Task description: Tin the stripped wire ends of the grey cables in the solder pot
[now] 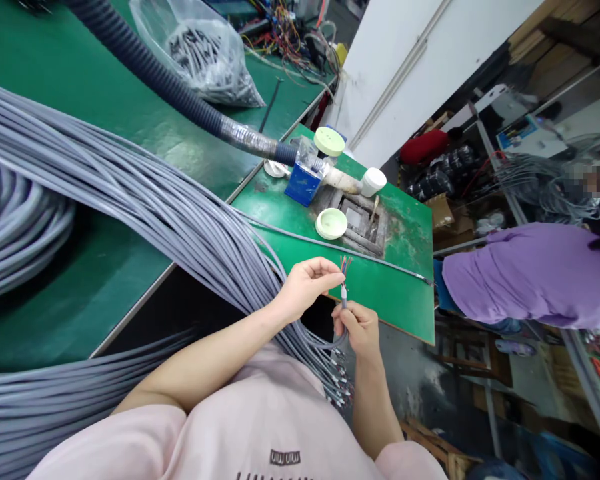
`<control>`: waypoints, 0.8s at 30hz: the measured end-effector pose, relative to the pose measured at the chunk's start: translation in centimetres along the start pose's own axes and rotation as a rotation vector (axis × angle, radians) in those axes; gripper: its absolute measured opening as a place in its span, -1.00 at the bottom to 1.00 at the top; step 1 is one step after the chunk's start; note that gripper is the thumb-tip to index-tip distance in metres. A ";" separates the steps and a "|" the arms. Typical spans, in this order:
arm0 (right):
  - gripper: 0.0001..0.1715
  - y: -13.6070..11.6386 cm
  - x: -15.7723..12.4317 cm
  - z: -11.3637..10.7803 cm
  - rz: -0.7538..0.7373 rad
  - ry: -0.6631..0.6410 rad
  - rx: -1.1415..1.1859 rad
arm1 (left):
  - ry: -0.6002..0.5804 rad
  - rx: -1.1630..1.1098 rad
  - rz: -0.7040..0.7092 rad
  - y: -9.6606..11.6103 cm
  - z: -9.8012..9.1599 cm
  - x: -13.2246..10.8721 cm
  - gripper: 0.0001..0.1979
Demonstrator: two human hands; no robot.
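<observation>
My right hand (359, 327) is closed around the end of a thin grey cable (343, 298), holding it upright. My left hand (307, 283) pinches the coloured wires (347, 265) that fan out of the cable's stripped tip. Both hands hover over the near edge of a small green bench (395, 300). A thick bundle of grey cables (145, 200) runs from the left across my lap, its stripped ends (337, 383) hanging below my hands.
On the green bench stand a blue box (303, 185), pale green lids (331, 223) (329, 141), a white jar (373, 181) and a metal recess (360, 223). A black corrugated hose (170, 83) crosses the big green table (95, 107). A person in purple (525, 273) sits at right.
</observation>
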State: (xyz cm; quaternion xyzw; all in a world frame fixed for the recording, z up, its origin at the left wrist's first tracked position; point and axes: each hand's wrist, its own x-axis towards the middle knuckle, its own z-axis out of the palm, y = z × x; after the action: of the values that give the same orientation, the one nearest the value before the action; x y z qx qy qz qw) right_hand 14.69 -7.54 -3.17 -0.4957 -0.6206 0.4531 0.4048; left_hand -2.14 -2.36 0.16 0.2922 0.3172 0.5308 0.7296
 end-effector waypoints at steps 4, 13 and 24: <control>-0.74 0.1 0.0 0.0 0.001 0.000 -0.001 | -0.012 0.003 0.041 -0.3 0.1 -0.1 -0.69; -0.74 -0.1 -0.1 0.0 0.009 -0.003 -0.015 | 0.026 0.013 0.052 -0.4 0.0 -0.1 -0.67; -0.71 -0.3 0.2 0.1 0.007 -0.011 -0.036 | 0.036 0.067 0.148 -1.1 0.0 0.0 -0.74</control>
State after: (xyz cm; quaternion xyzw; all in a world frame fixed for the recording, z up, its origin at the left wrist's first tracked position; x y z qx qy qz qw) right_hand 14.53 -7.37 -2.92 -0.5027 -0.6290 0.4459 0.3909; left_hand -1.51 -2.64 -0.68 0.3293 0.3255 0.5775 0.6724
